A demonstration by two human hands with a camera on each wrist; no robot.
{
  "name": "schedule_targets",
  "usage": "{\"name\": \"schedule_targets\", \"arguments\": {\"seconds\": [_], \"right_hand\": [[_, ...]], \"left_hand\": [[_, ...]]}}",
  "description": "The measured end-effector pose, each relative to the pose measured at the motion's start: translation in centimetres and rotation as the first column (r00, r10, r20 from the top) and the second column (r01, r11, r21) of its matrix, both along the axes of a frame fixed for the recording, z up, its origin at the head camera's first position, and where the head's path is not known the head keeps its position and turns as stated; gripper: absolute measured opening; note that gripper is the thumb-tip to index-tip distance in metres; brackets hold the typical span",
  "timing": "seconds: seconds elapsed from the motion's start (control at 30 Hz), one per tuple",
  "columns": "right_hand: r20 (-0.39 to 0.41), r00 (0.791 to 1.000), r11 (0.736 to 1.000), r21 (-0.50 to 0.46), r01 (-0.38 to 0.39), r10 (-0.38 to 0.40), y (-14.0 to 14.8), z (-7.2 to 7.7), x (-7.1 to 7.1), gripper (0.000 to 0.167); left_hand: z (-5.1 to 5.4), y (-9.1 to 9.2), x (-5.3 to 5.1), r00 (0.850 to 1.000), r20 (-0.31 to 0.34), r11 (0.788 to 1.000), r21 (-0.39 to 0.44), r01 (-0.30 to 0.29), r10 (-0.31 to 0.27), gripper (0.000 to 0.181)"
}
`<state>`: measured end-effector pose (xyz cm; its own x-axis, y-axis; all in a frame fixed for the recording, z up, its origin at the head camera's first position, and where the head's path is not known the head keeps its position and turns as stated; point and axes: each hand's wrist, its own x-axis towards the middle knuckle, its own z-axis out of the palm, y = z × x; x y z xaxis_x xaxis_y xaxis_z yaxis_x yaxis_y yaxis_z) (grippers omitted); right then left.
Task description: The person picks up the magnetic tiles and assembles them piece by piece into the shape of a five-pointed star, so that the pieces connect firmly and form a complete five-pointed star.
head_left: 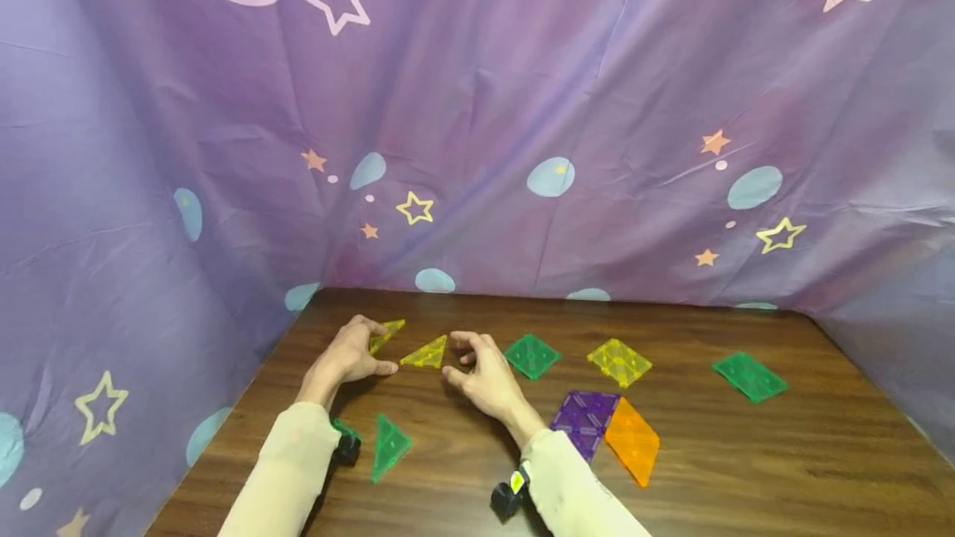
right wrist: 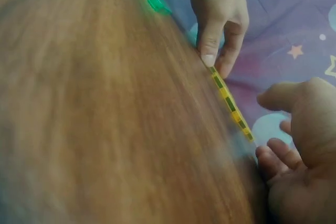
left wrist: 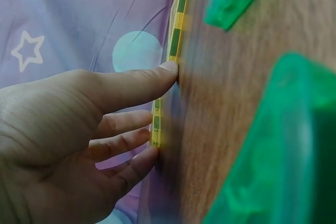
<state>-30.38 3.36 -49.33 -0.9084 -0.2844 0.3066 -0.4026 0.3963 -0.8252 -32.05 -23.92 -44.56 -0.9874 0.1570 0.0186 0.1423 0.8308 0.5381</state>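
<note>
Two yellow translucent triangular tiles lie flat near the back left of the table. The left hand (head_left: 349, 355) reaches around the left yellow triangle (head_left: 385, 336), its fingers over that tile and its thumb extended toward the other one. Whether the fingertips press on it is hard to tell. The right yellow triangle (head_left: 428, 353) lies between the hands. Beside its right edge is the right hand (head_left: 485, 375), fingers loosely bent and thumb apart from them, holding nothing. In the left wrist view, the left thumb (left wrist: 139, 83) reaches the edge of a yellow tile (left wrist: 178, 22).
A green triangle (head_left: 390, 447) lies between the forearms, with another green piece (head_left: 345, 429) by the left wrist. Farther right are a green diamond (head_left: 531, 356), a yellow diamond (head_left: 619, 362), purple tiles (head_left: 584, 418), an orange diamond (head_left: 632, 442) and a green tile (head_left: 749, 377). A patterned curtain (head_left: 477, 123) stands behind.
</note>
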Motion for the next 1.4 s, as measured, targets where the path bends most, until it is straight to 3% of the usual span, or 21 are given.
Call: {"name": "schedule_targets", "arguments": {"seconds": [0.17,0.37,0.53,0.63,0.8,0.93,1.2,1.3,1.4], "right_hand": [[-0.109,0.991,0.984,0.17,-0.053,0.072,0.2,-0.7,0.0,0.059],[-0.161,0.978,0.955,0.287,-0.079,0.129,0.5,-0.5,-0.1,0.059],[-0.19,0.966,0.924,0.37,-0.093,0.173,0.5,-0.1,0.1,0.051],[-0.206,0.965,0.929,0.363,-0.078,0.161,0.4,-0.2,0.1,0.045],[-0.207,0.976,0.961,0.275,-0.002,0.061,0.4,-0.4,-0.2,0.034],[-0.175,0.985,0.972,0.23,0.044,-0.003,0.4,-0.2,-0.4,0.033],[-0.054,0.99,0.964,0.224,0.143,-0.134,-0.1,0.1,-0.3,0.061],[-0.05,0.989,0.965,0.219,0.145,-0.137,-0.2,0.2,-0.2,0.058],[-0.106,0.986,0.968,0.203,0.148,-0.128,-0.4,-0.1,-0.5,0.052]], "left_hand": [[-0.4,0.1,0.1,1.0,0.008,0.998,0.057,-0.013,0.013,0.068],[-0.8,0.1,-0.2,1.0,-0.013,0.991,0.136,-0.017,0.019,0.064],[-0.9,0.3,-0.1,0.999,0.006,0.986,0.161,-0.041,0.041,0.063],[-1.0,0.4,0.1,0.998,0.013,0.985,0.166,-0.055,0.054,0.062],[-0.9,0.5,0.2,0.999,0.018,0.982,0.183,-0.047,0.045,0.051],[-0.7,0.4,0.0,0.999,0.034,0.974,0.226,-0.03,0.023,0.046],[-0.8,-0.2,0.1,0.996,0.08,0.943,0.332,0.003,-0.032,0.085],[-0.8,-0.3,0.0,0.992,0.107,0.942,0.333,0.034,-0.074,0.09],[-0.6,-0.5,-0.2,0.989,0.105,0.945,0.32,0.062,-0.1,0.088]]}}
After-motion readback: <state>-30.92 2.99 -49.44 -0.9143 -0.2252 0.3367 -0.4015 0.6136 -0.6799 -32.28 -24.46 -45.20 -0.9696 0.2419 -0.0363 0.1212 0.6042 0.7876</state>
